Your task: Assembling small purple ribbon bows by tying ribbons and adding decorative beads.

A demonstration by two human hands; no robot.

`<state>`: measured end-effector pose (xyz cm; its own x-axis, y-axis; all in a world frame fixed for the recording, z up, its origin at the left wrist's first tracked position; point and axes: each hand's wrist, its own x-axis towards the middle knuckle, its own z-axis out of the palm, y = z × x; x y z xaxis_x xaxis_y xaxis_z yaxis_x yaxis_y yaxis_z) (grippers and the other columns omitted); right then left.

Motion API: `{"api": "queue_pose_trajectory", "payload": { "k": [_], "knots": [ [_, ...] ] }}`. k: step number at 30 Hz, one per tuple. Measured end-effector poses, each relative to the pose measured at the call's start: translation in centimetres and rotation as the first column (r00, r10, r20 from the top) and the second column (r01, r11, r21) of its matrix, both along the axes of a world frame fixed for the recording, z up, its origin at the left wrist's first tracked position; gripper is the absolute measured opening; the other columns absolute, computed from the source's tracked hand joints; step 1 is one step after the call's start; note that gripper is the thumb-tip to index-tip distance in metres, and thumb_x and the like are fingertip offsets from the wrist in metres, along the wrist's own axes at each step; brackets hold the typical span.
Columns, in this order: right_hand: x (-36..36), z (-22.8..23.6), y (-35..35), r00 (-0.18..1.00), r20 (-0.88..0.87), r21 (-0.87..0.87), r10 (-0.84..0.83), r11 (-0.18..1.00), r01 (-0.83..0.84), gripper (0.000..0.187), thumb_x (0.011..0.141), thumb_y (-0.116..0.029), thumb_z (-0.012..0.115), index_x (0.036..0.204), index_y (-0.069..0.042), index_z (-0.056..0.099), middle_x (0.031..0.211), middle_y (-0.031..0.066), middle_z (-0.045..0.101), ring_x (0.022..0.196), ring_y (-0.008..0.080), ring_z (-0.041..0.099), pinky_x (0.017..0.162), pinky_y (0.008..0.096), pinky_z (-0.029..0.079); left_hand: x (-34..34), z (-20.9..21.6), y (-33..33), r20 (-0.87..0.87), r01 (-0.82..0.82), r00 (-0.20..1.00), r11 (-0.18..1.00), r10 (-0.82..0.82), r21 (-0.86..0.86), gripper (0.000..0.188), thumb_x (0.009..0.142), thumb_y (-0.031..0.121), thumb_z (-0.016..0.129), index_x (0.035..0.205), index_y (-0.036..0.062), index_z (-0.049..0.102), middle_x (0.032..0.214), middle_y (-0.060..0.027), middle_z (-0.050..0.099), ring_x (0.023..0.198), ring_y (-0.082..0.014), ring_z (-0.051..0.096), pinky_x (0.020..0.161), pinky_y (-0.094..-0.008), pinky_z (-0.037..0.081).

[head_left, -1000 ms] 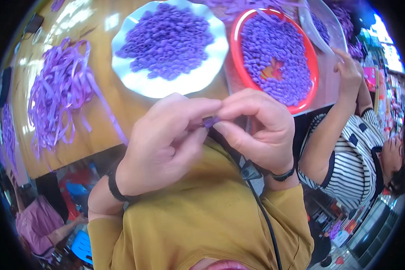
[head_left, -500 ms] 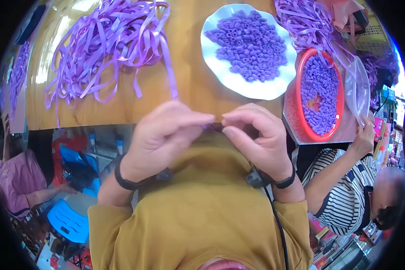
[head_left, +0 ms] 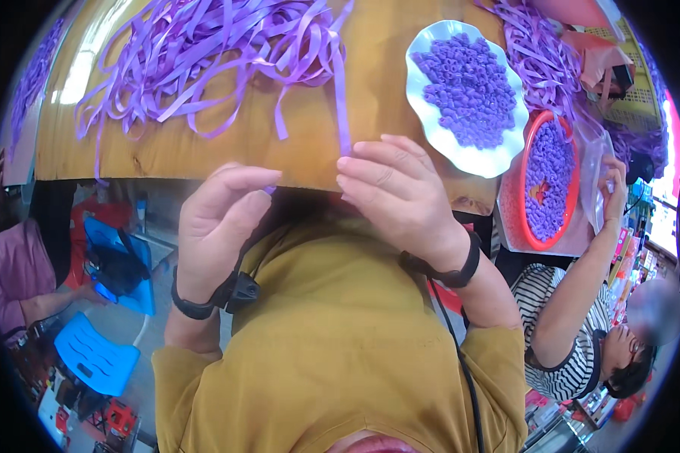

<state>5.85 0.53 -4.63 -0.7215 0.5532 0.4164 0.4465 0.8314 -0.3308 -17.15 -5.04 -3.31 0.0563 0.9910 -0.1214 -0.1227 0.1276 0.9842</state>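
Head view, left hand: the left hand (head_left: 223, 226) is above the floor, just off the table edge, with thumb and forefinger drawn together on a small purple piece (head_left: 269, 190); the fingertips cover most of it, so bead or ribbon cannot be told.
Right hand: the right hand (head_left: 400, 200) has its fingers extended, the tips at the lower end of a hanging ribbon strand (head_left: 342, 113); the thumb is hard to make out, and whether they grip it or only touch cannot be told.
Ribbon heap: purple ribbons (head_left: 219, 60) lie tangled on the wooden table (head_left: 389, 68), cut off by the upper edge.
White plate: the scalloped plate (head_left: 476, 161) carries purple beads (head_left: 472, 90), its middle hidden under them.
Red basin: the basin (head_left: 539, 243), beside the plate, holds more beads; a patch of its patterned bottom shows.
Far right: a co-worker's hand (head_left: 614, 189) is at a clear plastic bag (head_left: 598, 155), contents unclear.
Lower left: a blue stool (head_left: 98, 355) stands near another person's sleeve (head_left: 23, 272), bent by the lens.
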Motion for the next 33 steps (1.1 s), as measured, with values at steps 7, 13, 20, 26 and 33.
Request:
{"api": "queue_pose_trajectory", "payload": {
  "k": [7, 13, 20, 26, 33],
  "knots": [
    [-1.3, 1.9, 0.2, 0.927, -0.374, -0.437, -0.025, 0.886, -0.153, 0.010, 0.084, -0.008, 0.058, 0.093, -0.003, 0.059, 0.095, 0.0092, 0.062, 0.096, 0.0256, 0.057, 0.090, 0.0409, 0.041, 0.6, 1.4, 0.6, -0.089, 0.134, 0.988, 0.987, -0.126, 0.086, 0.017, 0.083, -0.001, 0.054, 0.099, -0.0021, 0.061, 0.086, -0.0025, 0.052, 0.075, -0.0081, 0.048, 0.066, -0.0199, 0.037],
    [-2.4, 4.8, -0.7, 0.901, -0.373, -0.747, -0.221, 0.648, -0.150, 0.013, 0.092, -0.011, 0.050, 0.100, -0.002, 0.054, 0.089, 0.0047, 0.053, 0.081, 0.0134, 0.051, 0.080, 0.0272, 0.041, 0.6, 2.9, 1.5, -0.119, 0.175, 0.981, 0.967, -0.155, 0.186, 0.015, 0.081, 0.000, 0.057, 0.095, -0.0029, 0.061, 0.084, -0.0042, 0.052, 0.075, -0.0090, 0.048, 0.065, -0.0199, 0.036],
    [-2.7, 4.7, -0.6, 0.917, -0.355, -0.701, -0.181, 0.701, -0.133, 0.011, 0.090, -0.008, 0.053, 0.098, -0.002, 0.054, 0.088, 0.0053, 0.053, 0.077, 0.0132, 0.050, 0.068, 0.0248, 0.041, 0.6, 2.9, 2.0, -0.159, 0.222, 0.970, 0.942, -0.186, 0.250, 0.023, 0.078, -0.004, 0.056, 0.100, -0.0033, 0.060, 0.085, -0.0040, 0.051, 0.073, -0.0085, 0.045, 0.064, -0.0204, 0.035],
    [-2.8, 4.7, -0.2, 0.931, -0.327, -0.645, -0.165, 0.759, -0.092, 0.009, 0.087, -0.005, 0.055, 0.096, -0.002, 0.055, 0.083, 0.0056, 0.055, 0.070, 0.0128, 0.053, 0.063, 0.0244, 0.042, 0.7, 3.0, 1.8, -0.206, 0.208, 0.966, 0.945, -0.158, 0.252, 0.030, 0.075, -0.007, 0.056, 0.104, -0.0021, 0.060, 0.079, -0.0021, 0.048, 0.067, -0.0090, 0.042, 0.059, -0.0213, 0.033],
    [-2.9, 4.7, -0.2, 0.933, -0.328, -0.564, -0.146, 0.823, -0.070, 0.010, 0.084, -0.004, 0.058, 0.093, -0.001, 0.055, 0.079, 0.0068, 0.057, 0.066, 0.0162, 0.056, 0.059, 0.0254, 0.044, 0.7, 3.1, 2.5, -0.403, 0.294, 0.906, 0.878, -0.129, 0.379, 0.034, 0.076, -0.007, 0.060, 0.108, 0.0034, 0.062, 0.077, -0.0050, 0.057, 0.069, -0.0163, 0.053, 0.062, -0.0252, 0.043]
  ]
}}
